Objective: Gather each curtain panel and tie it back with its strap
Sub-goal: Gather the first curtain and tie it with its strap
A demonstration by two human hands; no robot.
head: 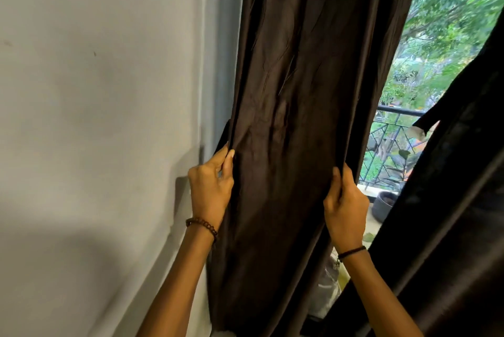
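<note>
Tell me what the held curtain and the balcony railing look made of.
Curtain: dark brown cloth with a soft sheen, perhaps a synthetic satin weave; fine creases and hanging folds show it. Railing: probably black-painted metal, judging by thin straight bars under a round top rail, though too distant to confirm.

- Balcony floor (373,227): pale surface, only a narrow strip in view.
- 1 dark round pot (383,207) stands upright directly on it.
- Black metal railing (392,143) rises at the far edge above a pale curb (366,190); footing not discernible.
</note>
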